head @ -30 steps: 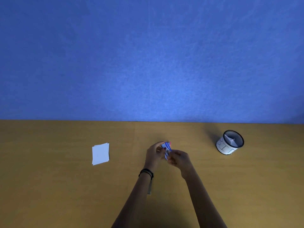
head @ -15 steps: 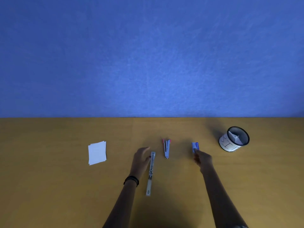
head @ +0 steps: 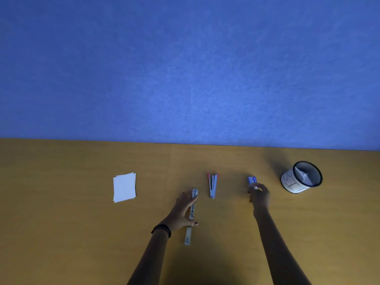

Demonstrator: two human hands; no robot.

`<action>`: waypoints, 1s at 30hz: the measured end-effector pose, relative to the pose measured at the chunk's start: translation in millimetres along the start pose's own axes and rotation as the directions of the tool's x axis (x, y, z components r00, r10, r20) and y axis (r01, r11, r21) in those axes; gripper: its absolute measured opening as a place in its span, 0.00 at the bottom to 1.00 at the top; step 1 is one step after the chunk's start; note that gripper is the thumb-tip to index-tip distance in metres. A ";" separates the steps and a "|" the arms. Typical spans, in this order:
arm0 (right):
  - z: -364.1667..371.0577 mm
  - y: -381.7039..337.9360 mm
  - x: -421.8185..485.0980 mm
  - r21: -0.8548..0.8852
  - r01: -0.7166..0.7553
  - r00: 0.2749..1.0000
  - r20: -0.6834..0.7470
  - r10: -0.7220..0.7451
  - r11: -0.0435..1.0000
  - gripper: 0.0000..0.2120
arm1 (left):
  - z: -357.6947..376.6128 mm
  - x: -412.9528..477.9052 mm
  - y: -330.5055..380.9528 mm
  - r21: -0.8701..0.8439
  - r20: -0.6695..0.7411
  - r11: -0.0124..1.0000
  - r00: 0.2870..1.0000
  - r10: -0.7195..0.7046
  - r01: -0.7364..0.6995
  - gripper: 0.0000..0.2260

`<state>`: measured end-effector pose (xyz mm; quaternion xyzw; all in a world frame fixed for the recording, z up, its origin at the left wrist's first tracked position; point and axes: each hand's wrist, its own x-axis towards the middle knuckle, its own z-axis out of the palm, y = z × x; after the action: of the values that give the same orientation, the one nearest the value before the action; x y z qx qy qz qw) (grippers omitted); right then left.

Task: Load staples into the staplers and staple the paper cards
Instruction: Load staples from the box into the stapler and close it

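Note:
A long silver stapler lies unfolded flat on the wooden table. My left hand rests on it, with fingers straight along its left side and the thumb laid across it. A small silver stapler with red ends lies open in a V between my hands, untouched. My right hand pinches the near end of a small blue staple box that sits on the table. A stack of white paper cards lies to the left, apart from both hands.
A black mesh cup with a white label stands at the right, tilted in view, with white paper inside. A blue wall rises behind the table's far edge.
One second ago both hands held the staple box together at the centre. They have since parted: my right hand took the box to the right, my left hand came down onto the long stapler.

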<state>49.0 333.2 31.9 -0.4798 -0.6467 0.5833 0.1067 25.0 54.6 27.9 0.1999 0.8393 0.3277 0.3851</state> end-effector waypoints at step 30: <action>81.8 19.2 -96.5 -0.309 0.643 0.688 0.634 -0.352 0.700 0.04 | 20.7 1.5 -1.5 0.169 -0.248 0.986 0.967 0.057 -0.015 0.42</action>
<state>51.3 205.2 31.8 -0.1067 -0.8883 0.4443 -0.0460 40.1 62.7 15.9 0.2031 0.9019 0.2867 0.2512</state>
